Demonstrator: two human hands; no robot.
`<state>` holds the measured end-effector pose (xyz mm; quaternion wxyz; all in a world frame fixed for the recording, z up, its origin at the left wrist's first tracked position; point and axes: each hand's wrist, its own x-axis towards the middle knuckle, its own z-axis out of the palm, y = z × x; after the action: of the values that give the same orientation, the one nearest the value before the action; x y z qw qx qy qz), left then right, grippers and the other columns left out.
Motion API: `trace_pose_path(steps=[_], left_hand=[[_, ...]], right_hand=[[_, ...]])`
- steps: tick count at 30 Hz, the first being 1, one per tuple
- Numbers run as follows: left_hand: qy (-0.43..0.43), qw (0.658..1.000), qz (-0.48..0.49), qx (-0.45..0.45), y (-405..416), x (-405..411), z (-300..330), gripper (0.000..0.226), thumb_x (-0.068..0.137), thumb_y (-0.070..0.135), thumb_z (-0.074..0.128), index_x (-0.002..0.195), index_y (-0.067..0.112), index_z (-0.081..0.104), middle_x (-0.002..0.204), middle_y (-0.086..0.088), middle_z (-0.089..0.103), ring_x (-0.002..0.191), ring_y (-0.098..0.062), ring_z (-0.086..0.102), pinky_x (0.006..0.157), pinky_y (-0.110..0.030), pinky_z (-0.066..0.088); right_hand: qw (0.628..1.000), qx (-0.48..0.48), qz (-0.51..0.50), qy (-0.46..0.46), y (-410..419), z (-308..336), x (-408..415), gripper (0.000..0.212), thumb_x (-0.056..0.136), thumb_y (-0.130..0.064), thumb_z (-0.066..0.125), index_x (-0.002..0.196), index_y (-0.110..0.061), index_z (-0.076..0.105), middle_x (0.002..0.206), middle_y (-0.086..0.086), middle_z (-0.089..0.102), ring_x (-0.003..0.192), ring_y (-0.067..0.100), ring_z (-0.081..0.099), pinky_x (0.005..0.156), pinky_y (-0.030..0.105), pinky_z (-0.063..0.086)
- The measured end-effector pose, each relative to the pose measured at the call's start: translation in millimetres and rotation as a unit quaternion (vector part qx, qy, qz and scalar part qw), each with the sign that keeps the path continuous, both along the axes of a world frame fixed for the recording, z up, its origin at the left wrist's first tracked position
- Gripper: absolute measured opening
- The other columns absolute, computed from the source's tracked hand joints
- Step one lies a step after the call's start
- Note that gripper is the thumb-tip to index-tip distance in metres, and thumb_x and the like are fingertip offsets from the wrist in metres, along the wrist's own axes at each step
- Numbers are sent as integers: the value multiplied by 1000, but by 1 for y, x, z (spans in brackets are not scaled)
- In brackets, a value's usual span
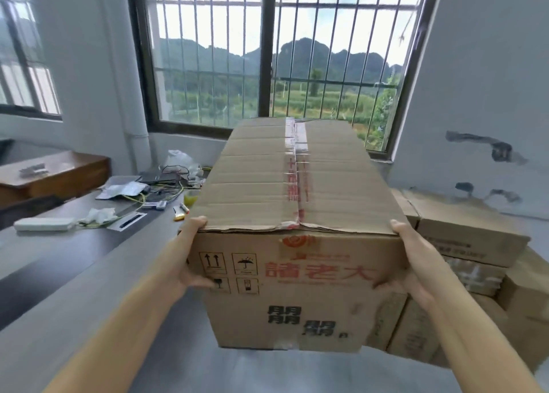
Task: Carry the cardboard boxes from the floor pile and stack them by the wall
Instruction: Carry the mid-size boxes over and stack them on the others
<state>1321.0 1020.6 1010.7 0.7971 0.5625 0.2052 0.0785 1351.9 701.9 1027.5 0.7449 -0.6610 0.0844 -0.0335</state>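
My left hand (190,259) and right hand (413,262) grip a long taped cardboard box (297,202) held up before me; I should keep it level, lowering squarely onto the stacked boxes (463,232) right, by the wall (481,80).

Both hands, left hand (190,256) and right hand (416,262), gripped the cardboard box (297,202) by its near corners, beside stacked boxes (463,244).

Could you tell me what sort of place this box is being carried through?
Probably a plain storeroom or workroom: stacked brown cardboard boxes by the white wall, a grey table littered with wires, and a barred window facing green hills.
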Motion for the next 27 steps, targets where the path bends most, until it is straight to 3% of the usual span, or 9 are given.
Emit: trace_pose_path(steps=[3, 8, 13, 15, 21, 24, 27], left_hand=[[-42, 999, 13, -4, 0, 59, 20, 12, 90, 36, 57, 97, 27, 57, 99, -5, 59, 88, -24, 58, 78, -67, 50], [-110, 994, 2, 4, 11, 167, 42, 17, 89, 34, 58, 103, 23, 60, 97, -2, 58, 87, -21, 57, 79, -67, 49], [-161, 986, -39, 6, 29, 296, 66, 15, 90, 34, 56, 100, 23, 60, 97, -3, 58, 91, -23, 58, 81, -66, 50], [-176, 983, -48, 6, 36, 345, 76, 19, 90, 35, 56, 102, 21, 59, 91, -2, 56, 83, -20, 56, 76, -60, 54], [-186, 980, -68, 1, 47, 470, 78, 19, 89, 36, 57, 103, 23, 56, 98, -2, 60, 86, -17, 60, 61, -43, 58], [-176, 981, -82, -1, 48, 526, 70, 36, 80, 41, 63, 108, 20, 58, 99, -3, 62, 86, -18, 62, 63, -45, 58], [-171, 981, -85, 5, 48, 577, 61, 34, 88, 38, 59, 115, 16, 57, 101, -6, 61, 88, -21, 62, 71, -53, 57]], right_hand=[[999, 10, 6, -46, 1, 16, 55, 24, 94, -37, 49, 108, -22, 62, 93, 9, 64, 80, 31, 61, 61, 51, 50], [995, 18, -33, -91, 9, 38, 158, 20, 93, -36, 51, 103, -20, 57, 102, 11, 59, 95, 33, 60, 73, 69, 47], [989, 24, -75, -126, 23, 58, 269, 23, 92, -38, 52, 109, -22, 57, 109, 8, 58, 98, 26, 58, 63, 60, 56], [986, 26, -90, -134, 29, 68, 315, 17, 92, -37, 52, 103, -25, 57, 106, 5, 57, 94, 21, 57, 60, 55, 57], [982, 25, -116, -149, 42, 68, 428, 13, 93, -35, 52, 100, -27, 59, 111, 5, 56, 102, 21, 54, 57, 49, 57], [982, 21, -114, -146, 42, 61, 481, 16, 94, -34, 50, 105, -28, 59, 112, 3, 57, 105, 21, 54, 66, 56, 57], [984, 14, -101, -142, 40, 52, 535, 23, 93, -35, 50, 113, -27, 60, 116, 5, 59, 105, 21, 55, 70, 65, 53]])
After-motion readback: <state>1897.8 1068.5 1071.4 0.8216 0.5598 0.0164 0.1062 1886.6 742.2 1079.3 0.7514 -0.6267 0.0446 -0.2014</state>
